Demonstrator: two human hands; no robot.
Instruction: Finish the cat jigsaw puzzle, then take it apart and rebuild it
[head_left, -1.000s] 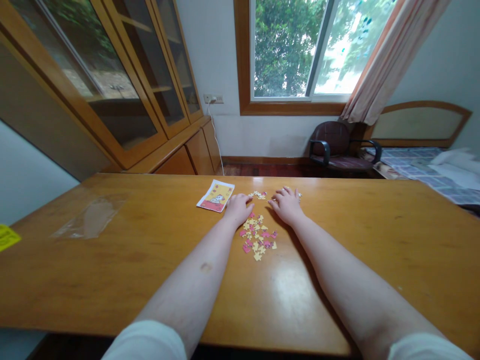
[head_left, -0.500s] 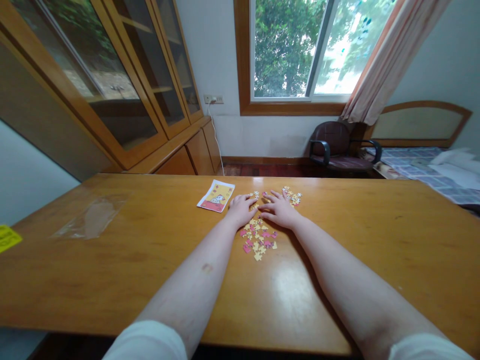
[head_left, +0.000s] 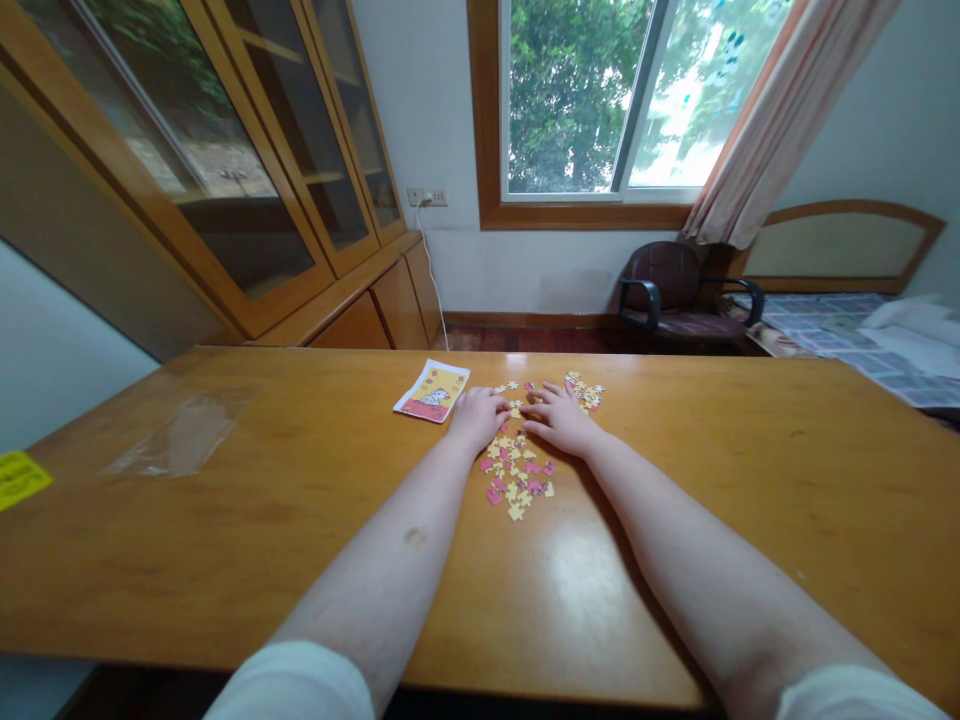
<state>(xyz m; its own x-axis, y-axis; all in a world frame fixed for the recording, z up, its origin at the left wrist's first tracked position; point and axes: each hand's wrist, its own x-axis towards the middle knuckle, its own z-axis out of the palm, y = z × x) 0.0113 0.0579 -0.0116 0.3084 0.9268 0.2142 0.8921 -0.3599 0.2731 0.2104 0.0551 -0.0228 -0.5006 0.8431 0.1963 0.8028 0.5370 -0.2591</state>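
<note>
Dozens of yellow and pink puzzle pieces [head_left: 517, 475] lie loose on the table [head_left: 315, 520], spreading from between the hands toward the near edge, with another cluster just beyond the right hand [head_left: 561, 415], near the far edge. That hand is released, its fingers spread low among pieces, while the left hand [head_left: 478, 415] curls beside the picture card [head_left: 433, 392], its grip impossible to tell; a clear plastic bag [head_left: 180, 435] lies toward the left edge.

Two hands [head_left: 562, 420]; one picture card [head_left: 432, 390]; one chair [head_left: 664, 280].
</note>
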